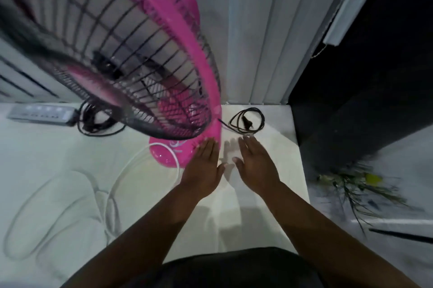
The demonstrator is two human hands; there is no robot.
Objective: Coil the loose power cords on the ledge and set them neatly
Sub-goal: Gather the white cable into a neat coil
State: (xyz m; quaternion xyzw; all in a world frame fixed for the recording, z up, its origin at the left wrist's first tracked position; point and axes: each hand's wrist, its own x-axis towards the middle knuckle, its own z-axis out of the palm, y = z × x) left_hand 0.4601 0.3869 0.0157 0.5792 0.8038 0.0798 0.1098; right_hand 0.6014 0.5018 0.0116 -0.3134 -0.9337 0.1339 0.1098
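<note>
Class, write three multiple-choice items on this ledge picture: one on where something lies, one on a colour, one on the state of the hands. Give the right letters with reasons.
1. Where does the black coiled cord lie?
A. right of the fan base
B. on the power strip
C. in a hand

2. What colour is the fan frame?
A. blue
B. pink
C. green

3. How are the left hand and right hand?
A. fists
B. holding cord
C. open, flat, empty

Answers: 1 A, it rests on the ledge beyond the right hand. 2 B, rim and base are pink. 3 C, fingers are spread, gripping nothing.

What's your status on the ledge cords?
Both hands, left and right, open, empty. Black cord coiled beyond them; white cord loose. Pink fan crowds left.
</note>
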